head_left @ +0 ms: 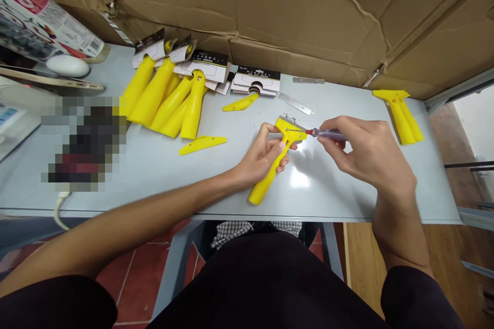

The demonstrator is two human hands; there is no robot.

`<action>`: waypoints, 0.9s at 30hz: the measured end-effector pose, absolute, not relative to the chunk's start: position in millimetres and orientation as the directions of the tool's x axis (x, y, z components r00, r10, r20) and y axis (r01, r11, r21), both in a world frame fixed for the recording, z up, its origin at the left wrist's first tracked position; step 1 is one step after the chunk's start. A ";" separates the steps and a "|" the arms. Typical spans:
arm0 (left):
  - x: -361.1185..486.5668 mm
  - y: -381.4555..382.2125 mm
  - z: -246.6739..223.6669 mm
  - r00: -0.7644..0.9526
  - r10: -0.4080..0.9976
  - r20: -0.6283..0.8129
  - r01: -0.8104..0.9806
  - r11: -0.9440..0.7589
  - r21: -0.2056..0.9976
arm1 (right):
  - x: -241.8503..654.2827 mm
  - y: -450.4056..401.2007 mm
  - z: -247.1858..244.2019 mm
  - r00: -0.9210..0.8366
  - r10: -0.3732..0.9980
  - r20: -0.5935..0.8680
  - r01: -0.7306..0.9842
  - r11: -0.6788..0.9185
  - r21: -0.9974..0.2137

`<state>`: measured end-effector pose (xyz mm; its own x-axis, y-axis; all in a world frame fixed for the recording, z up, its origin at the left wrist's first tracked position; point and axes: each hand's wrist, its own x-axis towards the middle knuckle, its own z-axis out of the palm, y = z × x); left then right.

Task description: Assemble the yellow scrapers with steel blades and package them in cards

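Observation:
A yellow scraper lies slanted in my left hand, whose fingers are wrapped around its neck just below the wide head. My right hand is closed on a screwdriver with a clear purple handle and red collar. The screwdriver's thin shaft reaches left across the scraper head, its tip near a screw hole. Small screws lie just behind the head. A thin metal blade rests farther back, and another metal strip is by the cardboard.
Yellow handles with card packaging are piled at the back left. Loose yellow plates and stacked cards lie nearby. More yellow scrapers sit at the right. A cardboard wall borders the grey table; a blurred-out object is left.

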<state>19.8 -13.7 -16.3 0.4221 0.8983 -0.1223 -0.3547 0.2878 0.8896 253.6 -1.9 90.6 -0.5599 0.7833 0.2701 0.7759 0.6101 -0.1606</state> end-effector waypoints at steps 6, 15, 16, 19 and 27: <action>18.8 -13.8 -18.0 0.433 0.893 -0.125 -0.326 0.284 0.902 | 255.4 -1.5 89.9 -0.548 0.805 0.227 0.803 0.583 -0.125; 17.9 -10.8 -16.5 0.468 0.872 -0.146 -0.300 0.311 0.902 | 249.8 -1.0 92.2 -0.644 0.765 0.026 0.756 0.641 -0.135; 17.9 -10.6 -15.9 0.471 0.869 -0.151 -0.297 0.317 0.901 | 248.8 -1.2 91.4 -0.662 0.749 -0.013 0.743 0.654 -0.142; 18.3 -10.0 -13.8 0.449 0.875 -0.181 -0.307 0.342 0.888 | 251.5 1.7 90.7 -0.670 0.742 -0.018 0.727 0.651 -0.220; 18.0 -6.2 -13.0 0.394 0.879 -0.268 -0.409 0.429 0.805 | 287.2 47.1 73.7 -0.503 0.856 0.123 0.747 0.501 -0.437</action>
